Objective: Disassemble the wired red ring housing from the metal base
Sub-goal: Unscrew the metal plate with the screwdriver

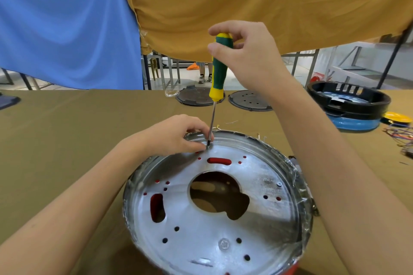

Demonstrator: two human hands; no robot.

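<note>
In the head view the right hand (250, 56) grips the screwdriver (220, 67) upright, and the left hand (176, 135) pinches its tip at a screw on the far side of the metal base (257, 219), near the bench (67, 129) front edge. Red ring housing (218, 161) shows through slots. Keep the shaft straight and press down. Black parts (348, 98) lie at the far right edge.

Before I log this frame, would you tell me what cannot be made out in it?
Head view only:
- Screwdriver tip and any screw under it: covered by the left hand's fingertips.
- Red housing: under the metal base, seen only through holes and at the bottom edge; its wires are not seen.
- Base's near rim: cut off by the bottom edge.
- Loose wires at far right: blurred, cut off by the edge.
</note>
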